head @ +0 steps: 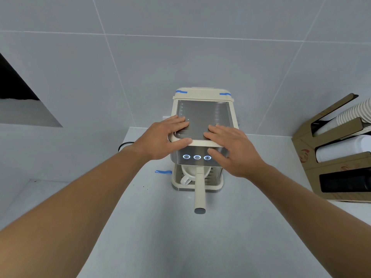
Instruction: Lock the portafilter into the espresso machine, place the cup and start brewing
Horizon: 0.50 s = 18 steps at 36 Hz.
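Bare forearms (no sleeves, no jewellery)

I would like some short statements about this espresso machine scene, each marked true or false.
1. Both hands, left hand and right hand, rest on the espresso machine. True.
2. The cup stands on the counter beside the machine. False: it sits on the machine's drip tray, under the portafilter.
3. Three round buttons are lit. True.
4. The portafilter handle points toward the wall. False: it points toward the person.
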Each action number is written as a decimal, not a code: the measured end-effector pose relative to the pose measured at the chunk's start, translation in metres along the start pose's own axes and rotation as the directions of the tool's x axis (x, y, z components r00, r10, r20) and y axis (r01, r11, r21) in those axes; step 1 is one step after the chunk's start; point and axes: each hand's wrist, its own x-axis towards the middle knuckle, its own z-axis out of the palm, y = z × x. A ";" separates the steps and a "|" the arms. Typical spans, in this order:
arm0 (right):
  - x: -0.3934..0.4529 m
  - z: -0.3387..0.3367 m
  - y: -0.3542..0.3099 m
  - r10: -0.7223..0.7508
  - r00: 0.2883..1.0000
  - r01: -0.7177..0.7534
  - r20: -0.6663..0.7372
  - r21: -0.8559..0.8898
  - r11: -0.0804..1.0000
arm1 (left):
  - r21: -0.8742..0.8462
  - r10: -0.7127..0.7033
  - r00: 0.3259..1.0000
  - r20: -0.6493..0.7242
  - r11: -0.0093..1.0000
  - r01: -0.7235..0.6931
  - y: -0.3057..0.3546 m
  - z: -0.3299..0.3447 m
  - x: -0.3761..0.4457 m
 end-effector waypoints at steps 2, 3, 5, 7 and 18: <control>0.000 -0.003 -0.003 -0.020 1.000 0.020 -0.009 0.003 1.000 | 0.000 -0.004 1.000 0.008 1.000 0.004 0.001 0.000 0.000; 0.000 -0.004 -0.004 -0.027 1.000 0.027 -0.016 0.004 1.000 | 0.001 -0.007 1.000 0.011 1.000 0.007 0.001 -0.001 0.000; -0.001 -0.006 -0.005 -0.016 1.000 0.016 -0.014 0.017 1.000 | 0.013 -0.014 1.000 0.020 1.000 0.013 0.001 -0.002 0.000; -0.002 -0.007 -0.006 -0.004 1.000 0.004 0.011 0.022 1.000 | 0.035 -0.017 0.999 0.031 0.999 0.016 0.003 -0.003 -0.001; 0.002 -0.034 -0.023 0.087 0.984 -0.087 0.157 -0.008 0.996 | 0.125 -0.078 0.989 0.125 0.990 0.062 0.035 -0.015 -0.006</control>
